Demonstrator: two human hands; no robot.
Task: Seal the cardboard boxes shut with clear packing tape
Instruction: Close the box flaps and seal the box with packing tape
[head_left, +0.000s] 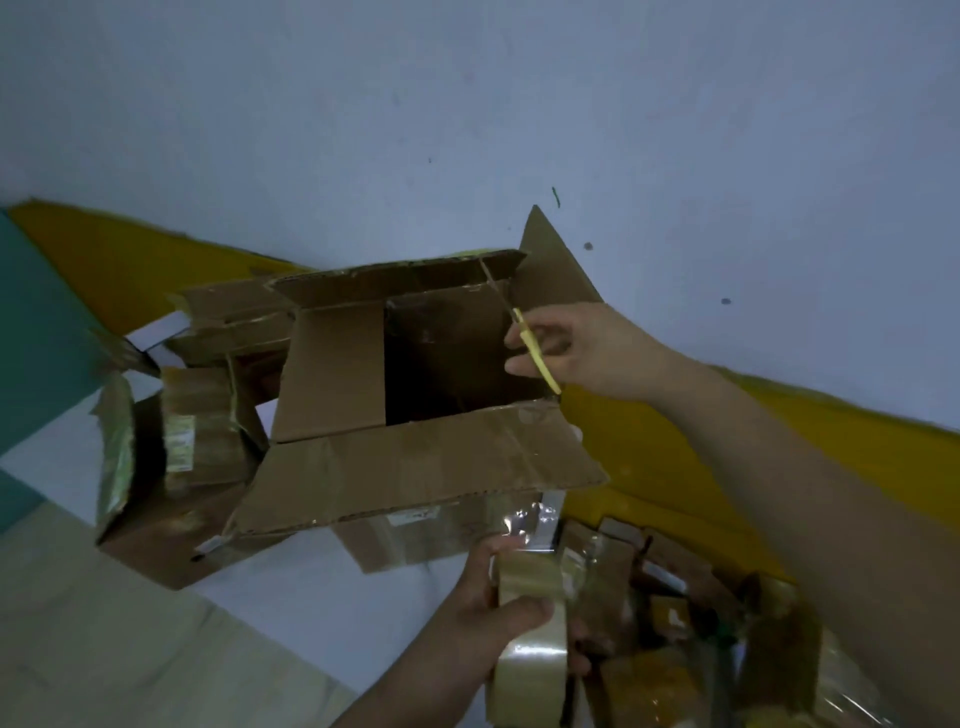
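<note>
An open cardboard box (415, 467) stands in the middle, its flaps spread and its dark inside showing. My left hand (498, 603) grips a roll of clear packing tape (535, 639) low in front of the box, and a loose strip of tape (530, 525) rises from the roll toward the near flap. My right hand (582, 353) is at the box's right rim and holds a thin yellow-handled tool (535, 348), maybe a cutter or scissors.
More cardboard boxes (192, 441), some wrapped in tape, are piled to the left of the open box. Several small taped parcels (665, 597) lie at the lower right. A pale blue wall (519, 130) with a yellow base band runs behind.
</note>
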